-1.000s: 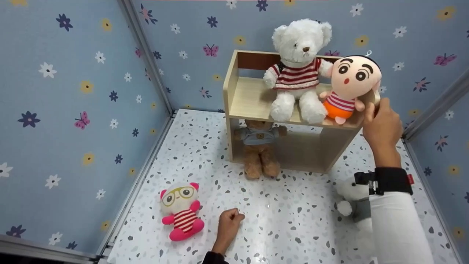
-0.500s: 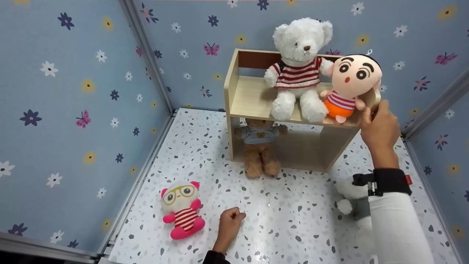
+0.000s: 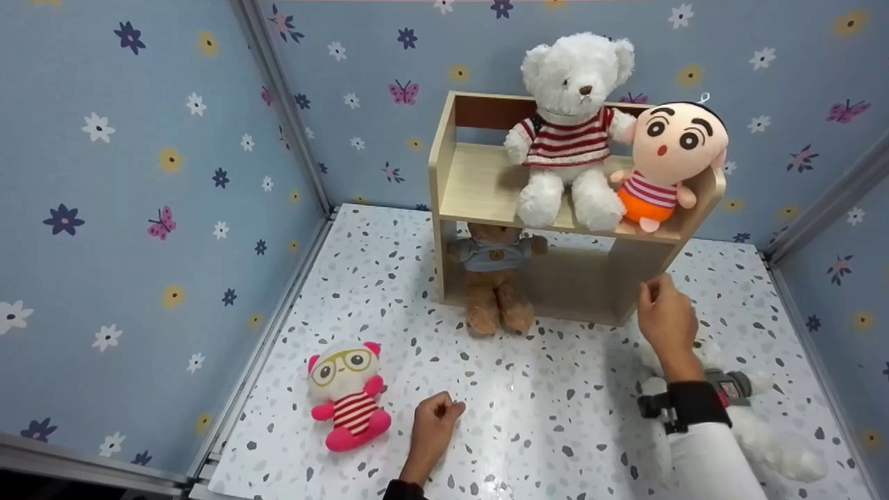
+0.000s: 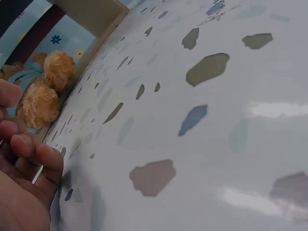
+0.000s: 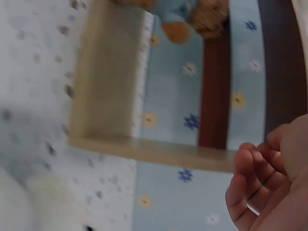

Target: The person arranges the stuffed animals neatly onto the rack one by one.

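Observation:
My right hand (image 3: 668,318) hovers in front of the shelf's right side, fingers loosely curled with nothing in them. In the right wrist view the wooden shelf (image 5: 159,153) stands beyond the fingers. On its upper board sit a white teddy bear (image 3: 566,142) in a striped sweater and a big-headed boy doll (image 3: 653,163) in orange shorts. A brown teddy bear (image 3: 494,274) leans in the lower compartment, its head partly hidden by the upper board. My left hand (image 3: 436,425) rests loosely curled on the table, holding nothing, near a pink-and-white panda doll (image 3: 351,399).
A white plush toy (image 3: 781,444) with a grey top lies at the right, partly covered by my right forearm. Flowered walls (image 3: 139,173) close in the left, back and right sides of the speckled white table (image 3: 528,417).
My right hand has let go of the shelf's right side panel and moved down and toward me. The left hand stays put. More of the white plush at the right shows.

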Demonstrator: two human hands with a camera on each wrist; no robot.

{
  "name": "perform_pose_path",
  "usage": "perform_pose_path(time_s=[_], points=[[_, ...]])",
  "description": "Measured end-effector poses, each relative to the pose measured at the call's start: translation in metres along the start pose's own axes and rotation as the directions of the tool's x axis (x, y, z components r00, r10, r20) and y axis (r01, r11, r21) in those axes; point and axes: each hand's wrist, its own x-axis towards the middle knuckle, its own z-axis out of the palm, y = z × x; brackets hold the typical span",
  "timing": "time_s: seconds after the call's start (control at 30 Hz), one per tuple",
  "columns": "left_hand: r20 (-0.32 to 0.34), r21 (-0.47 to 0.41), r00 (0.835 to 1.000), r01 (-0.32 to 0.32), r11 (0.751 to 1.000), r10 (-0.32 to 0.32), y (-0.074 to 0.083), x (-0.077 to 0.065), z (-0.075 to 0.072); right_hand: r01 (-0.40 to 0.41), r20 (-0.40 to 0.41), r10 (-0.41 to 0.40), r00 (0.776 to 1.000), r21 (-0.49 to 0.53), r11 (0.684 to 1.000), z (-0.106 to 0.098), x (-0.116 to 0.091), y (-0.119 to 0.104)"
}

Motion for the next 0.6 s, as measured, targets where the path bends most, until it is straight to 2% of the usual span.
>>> perform_pose_path(time_s=[0.1,0.23,0.37,0.47,0.53,0.6], points=[[-0.018,-0.021,1.0,-0.024,0.999,0.024,0.005,-0.003,-0.006,0.051,0.086,-0.054,0.995,0.039,0.998,0.025,-0.023,0.002],[-0.058,-0.02,0.996,-0.071,0.997,0.069,0.017,-0.004,-0.018,0.088,0.175,-0.102,0.979,0.09,0.992,0.054,-0.05,-0.008],[-0.13,0.022,0.981,-0.14,0.99,0.142,0.033,-0.005,-0.036,0.137,0.241,-0.164,0.957,0.126,0.983,0.078,-0.076,-0.026],[-0.213,0.094,0.955,-0.191,0.977,0.207,0.043,-0.005,-0.052,0.178,0.296,-0.219,0.93,0.16,0.971,0.093,-0.093,-0.041],[-0.283,0.16,0.926,-0.213,0.964,0.251,0.047,-0.005,-0.063,0.195,0.331,-0.246,0.911,0.18,0.964,0.101,-0.104,-0.05],[-0.362,0.23,0.888,-0.21,0.95,0.284,0.049,-0.004,-0.073,0.208,0.36,-0.267,0.894,0.194,0.959,0.109,-0.115,-0.058]])
